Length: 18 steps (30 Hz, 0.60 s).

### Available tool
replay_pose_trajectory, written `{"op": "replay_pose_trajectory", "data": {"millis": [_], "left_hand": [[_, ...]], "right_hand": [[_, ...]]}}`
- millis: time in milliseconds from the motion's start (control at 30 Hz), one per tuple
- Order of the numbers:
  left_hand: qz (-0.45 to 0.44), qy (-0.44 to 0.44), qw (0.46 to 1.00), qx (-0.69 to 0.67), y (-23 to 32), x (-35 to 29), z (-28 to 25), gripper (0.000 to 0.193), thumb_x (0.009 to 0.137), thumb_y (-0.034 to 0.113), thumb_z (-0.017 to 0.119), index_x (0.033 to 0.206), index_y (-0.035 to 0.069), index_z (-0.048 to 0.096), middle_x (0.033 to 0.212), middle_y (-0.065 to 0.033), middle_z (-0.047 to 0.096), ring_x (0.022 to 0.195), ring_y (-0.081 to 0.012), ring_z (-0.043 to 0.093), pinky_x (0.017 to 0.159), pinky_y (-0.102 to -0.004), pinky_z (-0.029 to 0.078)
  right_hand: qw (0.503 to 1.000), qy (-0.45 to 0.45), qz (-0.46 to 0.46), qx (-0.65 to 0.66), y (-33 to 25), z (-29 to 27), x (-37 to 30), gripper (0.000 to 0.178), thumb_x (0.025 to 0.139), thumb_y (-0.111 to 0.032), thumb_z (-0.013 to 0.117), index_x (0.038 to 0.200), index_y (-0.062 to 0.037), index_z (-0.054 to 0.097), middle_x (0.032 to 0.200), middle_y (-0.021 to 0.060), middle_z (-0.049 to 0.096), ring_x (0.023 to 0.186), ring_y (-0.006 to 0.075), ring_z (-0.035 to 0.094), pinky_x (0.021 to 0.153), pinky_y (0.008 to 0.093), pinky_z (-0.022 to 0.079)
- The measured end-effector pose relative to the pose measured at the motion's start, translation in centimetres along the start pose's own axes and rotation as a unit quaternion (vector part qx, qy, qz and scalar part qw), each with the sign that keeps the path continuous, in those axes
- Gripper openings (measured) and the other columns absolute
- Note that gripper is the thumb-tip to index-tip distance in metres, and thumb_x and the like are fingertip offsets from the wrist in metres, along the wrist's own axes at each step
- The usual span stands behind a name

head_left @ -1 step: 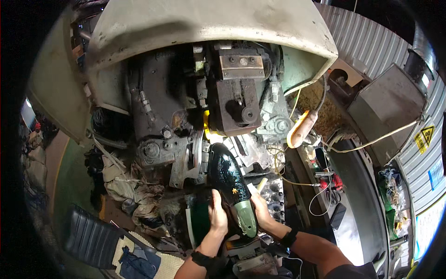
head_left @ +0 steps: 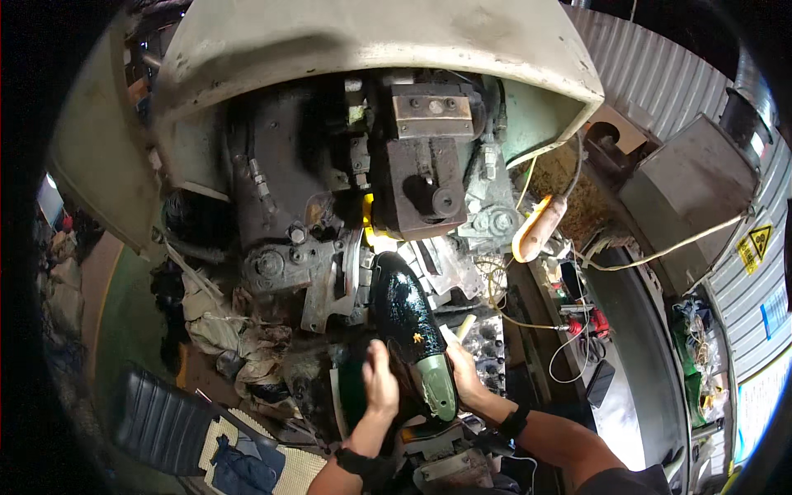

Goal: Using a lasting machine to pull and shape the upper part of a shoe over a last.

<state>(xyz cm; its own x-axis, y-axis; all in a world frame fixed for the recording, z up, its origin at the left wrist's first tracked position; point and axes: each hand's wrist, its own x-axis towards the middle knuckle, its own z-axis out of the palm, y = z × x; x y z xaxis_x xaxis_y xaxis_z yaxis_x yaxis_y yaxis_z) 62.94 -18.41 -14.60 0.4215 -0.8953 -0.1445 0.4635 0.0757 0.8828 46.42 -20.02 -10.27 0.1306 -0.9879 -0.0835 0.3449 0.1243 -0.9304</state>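
Observation:
A glossy black shoe upper is stretched over a green shoe last, its toe pointing away under the machine head. A small orange-yellow mark sits on the upper near the green part. My right hand grips the right side of the last, its fingers partly hidden. Next to those fingertips is a pale stick-like piece; whether the hand touches it I cannot tell. My left hand is held upright just left of the shoe, fingers stretched out, with a small gap between.
The machine's dark block hangs just beyond the toe beneath a cream hood. An orange lamp hangs at right. Farther right lie a red tool and a black phone. Rumpled cloths are at left.
My left hand has moved slightly left, off the side of the shoe. The right hand and the shoe stay in place.

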Motion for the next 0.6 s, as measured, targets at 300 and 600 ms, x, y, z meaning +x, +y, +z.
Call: {"op": "replay_pose_trajectory", "data": {"millis": [300, 600], "left_hand": [[0.201, 0.083, 0.88, 0.421, -3.2, 1.3, -22.2, 0.046, 0.105, 0.016, 0.048, 0.148, 0.0, 0.039, 0.157, -0.0204, 0.037, 0.145, -0.0332, 0.036, 0.12, -0.0423, 0.028], [0.076, 0.291, 0.918, 0.258, -7.0, 1.1, -33.9, 0.057, 0.105, 0.035, 0.053, 0.147, -0.002, 0.04, 0.16, -0.0171, 0.036, 0.145, -0.0333, 0.036, 0.117, -0.0436, 0.032]], "right_hand": [[0.999, 0.002, 0.014, 0.039, 1.0, -0.5, 0.7, 0.037, 0.108, -0.023, 0.048, 0.133, 0.0017, 0.059, 0.124, 0.0059, 0.065, 0.111, 0.0142, 0.058, 0.101, 0.0291, 0.044], [0.998, -0.057, 0.017, 0.011, 1.2, -1.4, 0.6, 0.052, 0.11, -0.036, 0.043, 0.149, -0.003, 0.046, 0.14, 0.0073, 0.057, 0.126, 0.0158, 0.055, 0.109, 0.0348, 0.041]]}}
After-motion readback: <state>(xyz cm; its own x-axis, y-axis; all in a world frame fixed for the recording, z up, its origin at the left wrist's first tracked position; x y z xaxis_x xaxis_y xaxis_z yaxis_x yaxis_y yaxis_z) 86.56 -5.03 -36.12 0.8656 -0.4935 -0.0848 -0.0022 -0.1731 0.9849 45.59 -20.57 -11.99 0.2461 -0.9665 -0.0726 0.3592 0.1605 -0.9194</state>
